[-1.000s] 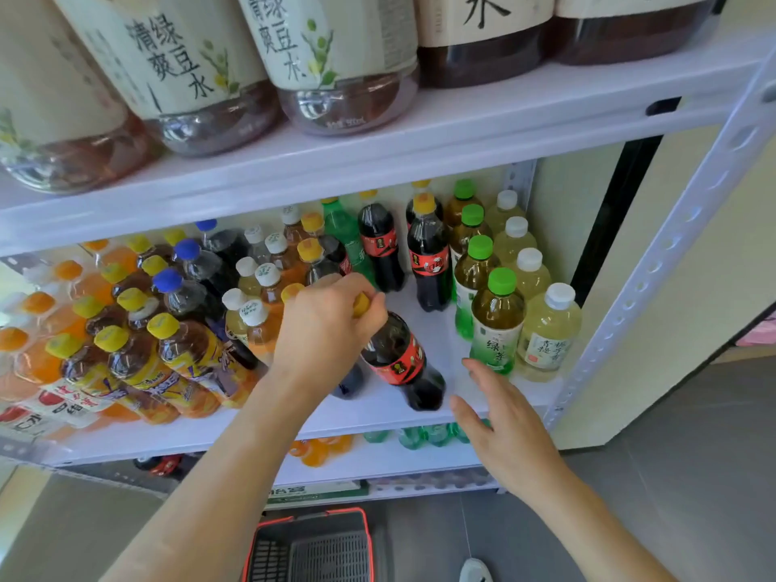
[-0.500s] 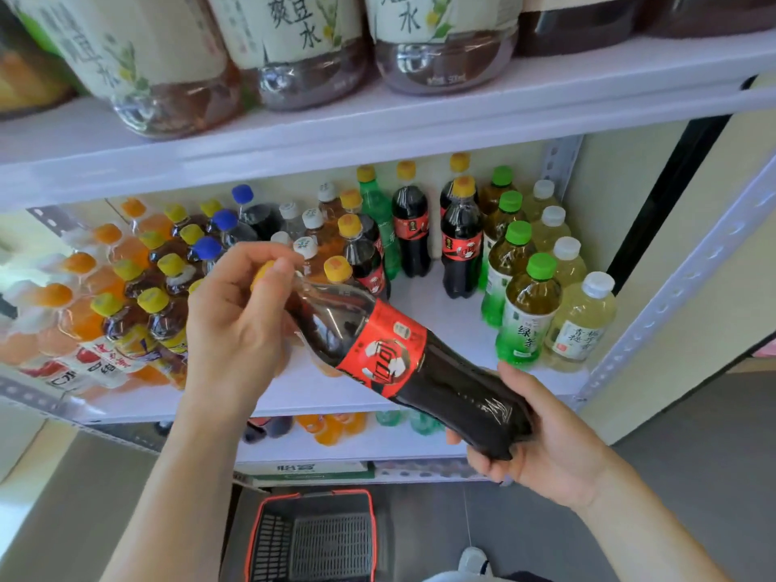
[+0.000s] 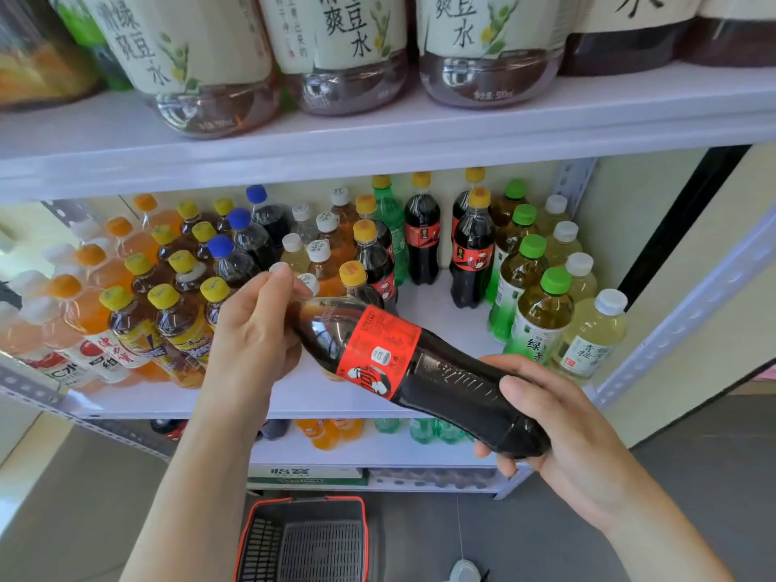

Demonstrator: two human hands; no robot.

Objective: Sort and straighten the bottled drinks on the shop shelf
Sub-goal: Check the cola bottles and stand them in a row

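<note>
Since 1 s ago, dark cola bottle w/ red label [image 3: 403, 363] has come off the white middle shelf board [image 3: 441, 317] and is now held in the air in front of the shelf's front edge; vs. 0.5 s ago, position approx. same, label turned slightly. Bottle lies tilted, nearly flat, neck end up-left, base down-right. Grip check: left hand [image 3: 256, 333] grasps the neck end, fingers curled over it, cap hidden by the hand; right hand [image 3: 558, 430] grasps the base from below, thumb across the upper side. On board, centre-back: upright red-label cola bottles w/ yellow caps [image 3: 422, 241]. To the right: row of green-cap tea bottles [image 3: 543, 312], then pale white-cap bottles [image 3: 596, 333] next to the perforated post. Left section, packed close: yellow-cap brown tea bottles [image 3: 168, 317], blue-cap dark bottles [image 3: 235, 262], orange-cap drinks [image 3: 65, 287]. Upper shelf: large cream-label bottles [image 3: 336, 48]. Floor below: black shopping basket w/ red rim [image 3: 302, 539].
</note>
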